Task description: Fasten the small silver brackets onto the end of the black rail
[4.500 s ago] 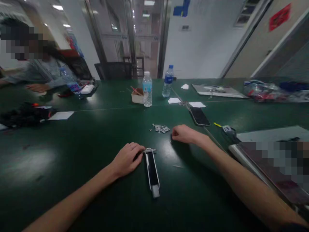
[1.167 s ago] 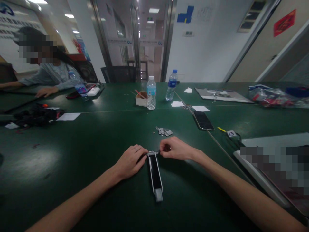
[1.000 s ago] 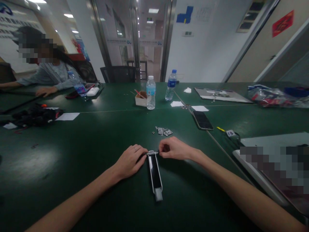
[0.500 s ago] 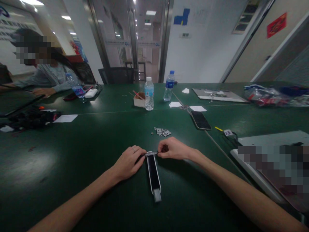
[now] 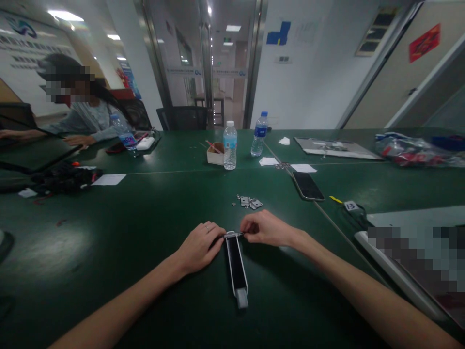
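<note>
A long narrow black strip with a grey metal frame (image 5: 237,264) lies on the green table (image 5: 145,232), pointing away from me. My left hand (image 5: 199,245) rests curled against the left side of its far end. My right hand (image 5: 263,229) pinches something small at the right side of that same end; what it pinches is too small to make out. A little cluster of small silver hinges and screws (image 5: 249,202) lies just beyond my hands.
Two water bottles (image 5: 230,151) and a small open box (image 5: 214,153) stand mid-table. A black phone (image 5: 308,186) lies to the right, with paper slips (image 5: 303,168) behind it. A grey tray edge (image 5: 395,271) is at near right. Another person (image 5: 83,121) sits at far left.
My right hand came from beside the small silver parts to the strip's far end and pinches there. My left hand stayed at the strip. The view has shifted slightly.
</note>
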`<act>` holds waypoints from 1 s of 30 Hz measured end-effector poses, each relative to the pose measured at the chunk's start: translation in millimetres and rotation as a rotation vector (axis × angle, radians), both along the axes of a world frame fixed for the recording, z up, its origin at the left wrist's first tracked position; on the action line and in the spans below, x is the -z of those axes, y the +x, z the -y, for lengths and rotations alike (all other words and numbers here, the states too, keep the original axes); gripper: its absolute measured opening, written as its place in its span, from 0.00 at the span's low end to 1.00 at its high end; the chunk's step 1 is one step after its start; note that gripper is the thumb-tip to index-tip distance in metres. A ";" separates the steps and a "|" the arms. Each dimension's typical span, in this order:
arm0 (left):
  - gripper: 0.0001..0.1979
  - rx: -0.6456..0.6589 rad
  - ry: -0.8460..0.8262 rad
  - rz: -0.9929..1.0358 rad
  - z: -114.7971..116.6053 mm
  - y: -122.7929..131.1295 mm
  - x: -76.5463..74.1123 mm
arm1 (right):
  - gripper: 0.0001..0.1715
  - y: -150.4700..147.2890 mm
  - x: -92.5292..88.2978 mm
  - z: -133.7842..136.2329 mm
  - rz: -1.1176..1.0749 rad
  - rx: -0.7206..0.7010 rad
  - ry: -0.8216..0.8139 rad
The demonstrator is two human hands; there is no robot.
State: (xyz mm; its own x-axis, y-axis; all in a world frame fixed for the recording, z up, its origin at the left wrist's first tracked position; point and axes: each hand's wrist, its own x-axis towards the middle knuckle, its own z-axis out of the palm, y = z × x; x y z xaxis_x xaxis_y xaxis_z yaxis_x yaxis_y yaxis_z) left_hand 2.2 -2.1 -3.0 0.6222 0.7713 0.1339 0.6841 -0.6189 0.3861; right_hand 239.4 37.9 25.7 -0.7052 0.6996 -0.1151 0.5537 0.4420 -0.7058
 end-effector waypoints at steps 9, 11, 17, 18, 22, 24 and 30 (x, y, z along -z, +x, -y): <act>0.10 -0.005 0.007 -0.004 0.1 1.6 -1.5 | 0.06 -2.6 5.9 0.6 -0.061 0.019 -0.050; 0.10 -0.011 0.001 -0.011 -0.3 1.1 -0.8 | 0.06 -5.3 5.1 3.2 -0.068 0.023 -0.041; 0.10 -0.018 -0.014 -0.032 -1.3 0.2 -0.2 | 0.13 -5.0 -4.9 5.1 -0.003 0.006 0.035; 0.10 -0.015 -0.014 -0.029 -1.3 0.1 -0.3 | 0.14 -2.0 -5.1 2.0 0.020 0.016 0.066; 0.11 -0.007 -0.013 -0.007 -1.2 -0.4 0.4 | 0.13 17.4 8.5 -21.8 0.042 0.219 0.375; 0.11 -0.006 -0.019 -0.003 -1.3 -0.6 1.0 | 0.14 27.8 22.5 -35.2 0.022 0.325 0.501; 0.11 -0.008 -0.028 -0.008 -1.3 0.3 -0.1 | 0.21 40.7 50.4 -51.8 0.154 0.337 0.624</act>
State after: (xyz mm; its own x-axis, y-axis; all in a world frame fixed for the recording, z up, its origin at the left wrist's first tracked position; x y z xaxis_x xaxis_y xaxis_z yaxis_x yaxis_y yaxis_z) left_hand 2.6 -0.7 -2.9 0.6171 0.7796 0.1071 0.6920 -0.6024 0.3978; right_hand 280.1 89.7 -24.7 -0.4474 0.8439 0.2962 0.8038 0.5246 -0.2807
